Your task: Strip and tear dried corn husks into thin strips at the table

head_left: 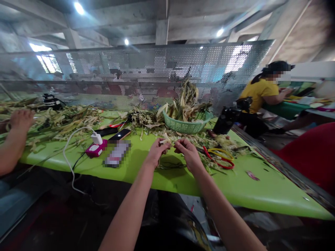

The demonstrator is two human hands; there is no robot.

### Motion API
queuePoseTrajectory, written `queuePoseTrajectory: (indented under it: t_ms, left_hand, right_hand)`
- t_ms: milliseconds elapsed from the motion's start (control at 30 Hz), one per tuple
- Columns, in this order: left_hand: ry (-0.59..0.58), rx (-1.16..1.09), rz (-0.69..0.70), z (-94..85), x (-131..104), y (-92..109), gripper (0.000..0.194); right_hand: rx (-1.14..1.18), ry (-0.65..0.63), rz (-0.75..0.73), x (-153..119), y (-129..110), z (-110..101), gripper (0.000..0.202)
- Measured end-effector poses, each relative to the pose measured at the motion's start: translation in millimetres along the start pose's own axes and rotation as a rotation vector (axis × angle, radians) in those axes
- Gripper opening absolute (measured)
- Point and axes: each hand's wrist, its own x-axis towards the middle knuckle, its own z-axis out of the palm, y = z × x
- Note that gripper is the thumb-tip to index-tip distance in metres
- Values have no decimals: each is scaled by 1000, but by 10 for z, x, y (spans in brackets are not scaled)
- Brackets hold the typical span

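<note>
Both of my hands are close together just above the front of the green table. A small pale strip of dried corn husk (164,141) is pinched in my left hand (156,153), between thumb and fingers. My right hand (189,153) has thumb and fingertips pressed together beside it; whatever lies between them is too small to make out. Scissors with red and yellow handles (227,166) lie just right of my right hand. Beyond my hands stands a green plastic basket (183,127) heaped with dried husks (187,101).
Loose husk scraps (75,120) cover the back and left of the table (261,188). Left of me are phones (120,135), a magenta power block (96,149) and its white cable. A black object (226,120) stands right of the basket. A co-worker's hand (22,120) is far left; another person (261,90) sits right.
</note>
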Motion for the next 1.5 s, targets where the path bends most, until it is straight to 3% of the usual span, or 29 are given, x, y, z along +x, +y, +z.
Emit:
queuePoseTrajectory:
  t_ms: [133, 367, 633, 900, 1100, 1500]
  left_hand:
    - [24, -67, 31, -38, 46, -42, 38]
    - [-9, 12, 18, -25, 29, -43, 34]
    - [-67, 132, -21, 13, -4, -4, 31]
    - [-53, 243, -25, -12, -11, 13, 34]
    - [-181, 325, 16, -18, -18, 3, 33]
    - [-376, 475, 89, 1, 33, -109, 38]
  right_hand:
    - [-35, -37, -3, -13, -26, 17, 33]
    - [-119, -57, -73, -4, -8, 12, 26]
    - [-202, -10, -141, 19, 31, 19, 22]
    - [-233, 67, -149, 41, 54, -6, 17]
    - [-231, 102, -145, 43, 28, -49, 17]
    - [-152, 4, -81, 74, 58, -53, 22]
